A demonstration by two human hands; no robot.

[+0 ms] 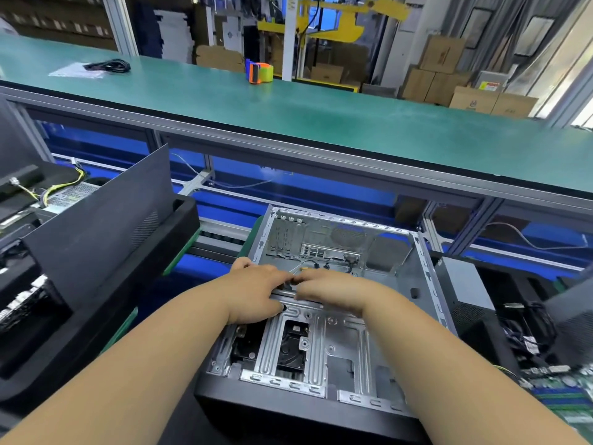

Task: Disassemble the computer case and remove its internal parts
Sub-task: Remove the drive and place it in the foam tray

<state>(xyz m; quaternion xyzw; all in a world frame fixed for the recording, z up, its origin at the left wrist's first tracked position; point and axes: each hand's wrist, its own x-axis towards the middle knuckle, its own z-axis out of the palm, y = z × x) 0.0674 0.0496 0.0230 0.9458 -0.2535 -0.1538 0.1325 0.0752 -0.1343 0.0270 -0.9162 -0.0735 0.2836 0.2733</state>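
An open grey computer case lies on its side in front of me, its motherboard bay bare apart from a few loose cables. A ribbed metal drive cage fills its near half, with a black drive showing through a cut-out. My left hand and my right hand meet over the cage's far edge, fingers bent down onto it. What the fingertips hold is hidden.
A black side panel leans in a black bin at the left, beside a power supply with yellow wires. A green circuit board lies at the right. A long green bench carrying a tape dispenser runs behind.
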